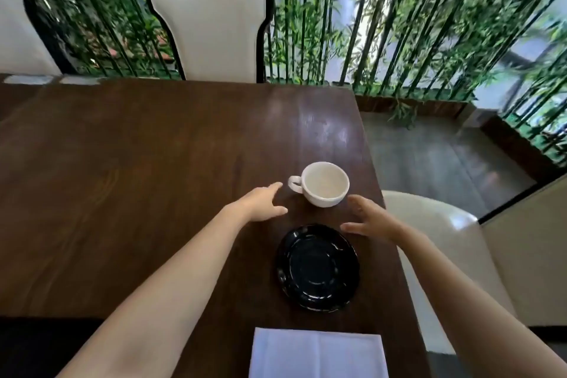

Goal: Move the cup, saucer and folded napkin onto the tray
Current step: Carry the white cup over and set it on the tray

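A white cup stands upright and empty on the dark wooden table, its handle pointing left. My left hand is open just left of the handle, not touching it. My right hand is open just right of and below the cup, also apart from it. A glossy black saucer lies nearer to me, between my forearms. A folded white napkin lies at the table's near edge. No tray is in view.
The table's right edge runs close to the cup and saucer. A cream chair stands to the right, a white-backed chair at the far side. Bamboo plants fill the background.
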`<state>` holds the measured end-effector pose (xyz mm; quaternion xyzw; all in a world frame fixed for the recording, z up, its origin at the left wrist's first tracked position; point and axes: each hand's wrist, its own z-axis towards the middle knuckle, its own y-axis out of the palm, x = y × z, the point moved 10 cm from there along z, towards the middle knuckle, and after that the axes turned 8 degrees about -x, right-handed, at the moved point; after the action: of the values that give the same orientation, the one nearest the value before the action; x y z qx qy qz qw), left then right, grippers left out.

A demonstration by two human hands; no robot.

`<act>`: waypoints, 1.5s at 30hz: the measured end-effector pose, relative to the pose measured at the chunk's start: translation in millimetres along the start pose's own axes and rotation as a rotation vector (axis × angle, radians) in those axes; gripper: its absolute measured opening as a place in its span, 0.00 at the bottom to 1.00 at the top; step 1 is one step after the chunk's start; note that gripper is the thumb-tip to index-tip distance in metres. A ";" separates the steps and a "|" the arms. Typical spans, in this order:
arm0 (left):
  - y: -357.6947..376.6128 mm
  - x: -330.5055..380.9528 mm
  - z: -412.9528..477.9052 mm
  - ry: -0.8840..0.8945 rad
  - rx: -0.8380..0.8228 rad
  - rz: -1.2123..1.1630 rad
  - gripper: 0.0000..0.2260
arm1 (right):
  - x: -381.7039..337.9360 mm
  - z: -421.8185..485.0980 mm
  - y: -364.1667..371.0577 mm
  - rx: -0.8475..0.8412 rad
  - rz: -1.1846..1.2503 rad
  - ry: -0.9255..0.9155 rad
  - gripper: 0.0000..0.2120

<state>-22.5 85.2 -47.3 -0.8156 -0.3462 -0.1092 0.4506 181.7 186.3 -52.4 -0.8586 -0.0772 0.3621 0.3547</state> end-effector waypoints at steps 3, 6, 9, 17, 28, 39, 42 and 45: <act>-4.5 1.0 20.8 -0.009 0.087 0.005 0.36 | 1.3 17.7 -7.4 0.065 -0.028 -0.046 0.42; -12.4 9.2 35.5 0.027 0.181 -0.045 0.38 | -6.6 31.9 -15.3 0.133 0.016 -0.114 0.45; -19.0 21.0 46.7 0.123 0.235 -0.164 0.40 | -14.8 42.6 -21.3 0.175 0.104 -0.212 0.47; -10.5 41.7 61.3 0.267 0.145 -0.480 0.30 | -14.9 50.4 -14.5 0.122 0.401 -0.316 0.46; -32.7 53.5 30.4 0.312 0.157 -0.581 0.28 | -42.6 36.5 -30.1 0.126 0.539 -0.400 0.43; -97.1 58.5 -68.7 0.435 0.151 -0.595 0.29 | -149.1 -18.4 -67.1 0.073 0.483 -0.561 0.42; -115.8 49.2 -106.7 0.451 0.179 -0.598 0.30 | -187.9 -34.8 -69.1 0.058 0.475 -0.606 0.41; -133.5 28.2 -147.4 0.445 0.254 -0.605 0.32 | -231.7 -48.4 -61.8 0.028 0.479 -0.663 0.41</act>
<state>-70.5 26.1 138.6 -0.5710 -0.4756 -0.3675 0.5592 53.9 114.8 143.6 -0.6840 0.0196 0.6927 0.2280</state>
